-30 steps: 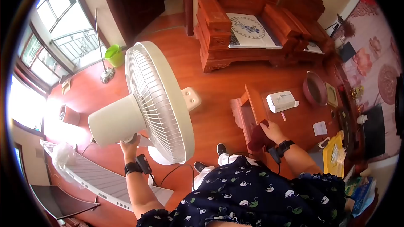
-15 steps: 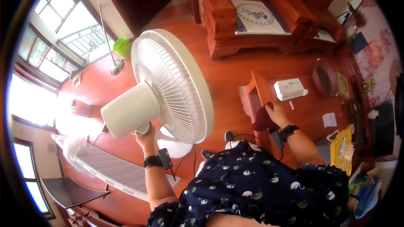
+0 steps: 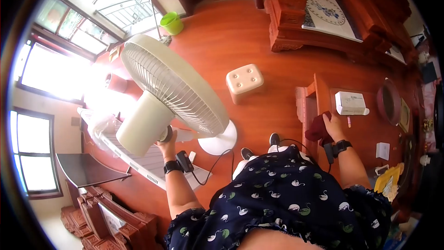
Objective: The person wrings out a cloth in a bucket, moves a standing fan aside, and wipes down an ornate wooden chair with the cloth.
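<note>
A white standing fan (image 3: 180, 88) leans in front of me on the left, its caged head facing away and its round base (image 3: 221, 140) tilted near the floor. My left hand (image 3: 167, 142) is wrapped round the fan's neck, just below the motor housing (image 3: 144, 122). On the right, my right hand (image 3: 334, 128) grips a crumpled dark red cloth (image 3: 317, 129) beside the edge of a wooden table (image 3: 340, 157). Both wrists carry black straps with small devices and cables. Whether the base touches the floor I cannot tell.
A cream stool (image 3: 245, 79) stands on the floor beyond the fan. On the table are a white box (image 3: 351, 103) and a dark red basin (image 3: 388, 102). A long white panel (image 3: 143, 159) lies at left. The green bucket (image 3: 172, 23) stands far back.
My view has turned left, so the room shifts right. The fan has tilted further, and the stool formerly hidden behind it shows. Both hands keep their hold.
</note>
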Tool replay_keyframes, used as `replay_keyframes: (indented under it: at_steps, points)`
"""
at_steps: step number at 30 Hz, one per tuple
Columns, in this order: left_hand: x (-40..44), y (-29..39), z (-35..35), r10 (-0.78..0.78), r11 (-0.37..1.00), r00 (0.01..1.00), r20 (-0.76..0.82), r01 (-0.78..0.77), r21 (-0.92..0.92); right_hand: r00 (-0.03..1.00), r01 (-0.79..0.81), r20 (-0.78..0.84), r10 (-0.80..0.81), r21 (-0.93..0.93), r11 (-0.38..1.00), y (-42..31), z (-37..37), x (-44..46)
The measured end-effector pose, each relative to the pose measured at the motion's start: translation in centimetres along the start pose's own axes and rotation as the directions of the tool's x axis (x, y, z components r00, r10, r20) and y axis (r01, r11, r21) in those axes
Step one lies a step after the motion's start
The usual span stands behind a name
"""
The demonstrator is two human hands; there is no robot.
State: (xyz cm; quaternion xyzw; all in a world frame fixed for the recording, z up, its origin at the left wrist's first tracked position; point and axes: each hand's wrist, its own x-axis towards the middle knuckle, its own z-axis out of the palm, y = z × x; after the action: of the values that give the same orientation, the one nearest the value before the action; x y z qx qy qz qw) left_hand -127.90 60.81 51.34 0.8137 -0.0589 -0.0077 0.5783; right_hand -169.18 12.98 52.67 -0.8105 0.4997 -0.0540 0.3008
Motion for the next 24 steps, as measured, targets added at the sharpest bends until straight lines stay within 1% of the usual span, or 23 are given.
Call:
replay_keyframes:
  at_steps: [2, 3, 6, 8, 9, 12, 13, 14, 16, 18, 20, 21, 23, 24]
  points:
    - [0.1, -0.8, -0.5, -0.021, 0.998, 0.998, -0.052, 0.018, -0.067, 1.000, 0.000, 0.007, 0.000, 0.005, 1.000, -0.2, 0.1, -0.2]
    - [0.2, -0.8, -0.7, -0.021, 0.998, 0.998, -0.057, 0.017, -0.065, 1.000, -0.008, 0.004, 0.008, 0.008, 1.000, -0.5, 0.0, -0.3]
    - [0.3, -1.4, -1.6, -0.012, 0.999, 1.000, -0.007, 0.011, -0.041, 1.000, -0.006, -0.002, 0.006, 0.031, 0.999, -1.1, 0.0, -0.8]
    - [0.7, -2.7, -2.1, -0.062, 0.998, 0.998, 0.030, 0.063, -0.027, 1.000, -0.004, -0.007, 0.004, 0.032, 0.999, -0.5, 0.2, -0.9]
    - [0.2, -1.8, -2.0, -0.065, 0.995, 0.996, 0.055, 0.069, -0.077, 1.000, 0.000, -0.013, 0.000, 0.035, 0.999, -0.4, 0.3, -1.1]
    - [0.1, -1.3, -1.8, -0.066, 0.996, 0.997, 0.043, 0.068, -0.059, 1.000, -0.009, -0.023, 0.011, 0.056, 0.998, -0.2, 0.3, -1.4]
    - [-0.3, -0.4, -1.3, -0.064, 0.990, 0.997, 0.036, 0.068, -0.120, 1.000, 0.006, -0.030, -0.004, 0.065, 0.998, -0.8, 0.1, -1.8]
    - [-0.2, -0.7, -1.0, -0.061, 0.991, 0.997, 0.053, 0.067, -0.113, 0.999, -0.011, -0.033, 0.013, 0.071, 0.997, -0.2, 0.3, -1.8]
    - [-0.2, -0.9, -0.5, -0.137, 0.990, 0.990, -0.023, 0.136, -0.048, 1.000, -0.021, -0.013, 0.022, 0.109, 0.994, 0.5, 0.7, -1.9]
    - [-0.2, -0.7, -0.9, -0.140, 0.989, 0.990, 0.011, 0.141, -0.036, 0.998, -0.060, -0.002, 0.060, 0.110, 0.992, 1.1, 1.0, -2.3]
    - [-0.1, -0.6, -0.8, -0.154, 0.987, 0.987, 0.045, 0.152, 0.054, 0.996, -0.091, 0.001, 0.092, 0.084, 0.992, 1.8, 1.4, -2.6]
    - [-0.2, 0.2, -0.3, -0.156, 0.986, 0.986, 0.057, 0.152, 0.063, 0.994, -0.106, 0.003, 0.106, 0.086, 0.991, 1.9, 1.4, -2.9]
    - [-0.7, 1.5, 0.7, -0.080, 0.997, 0.993, 0.087, 0.079, 0.012, 0.996, -0.085, -0.030, 0.088, 0.085, 0.993, 2.0, 1.4, -3.4]
    - [-0.6, 1.3, 0.9, -0.084, 0.996, 0.992, 0.095, 0.082, 0.019, 0.995, -0.096, -0.026, 0.098, 0.085, 0.992, 2.4, 1.4, -3.6]
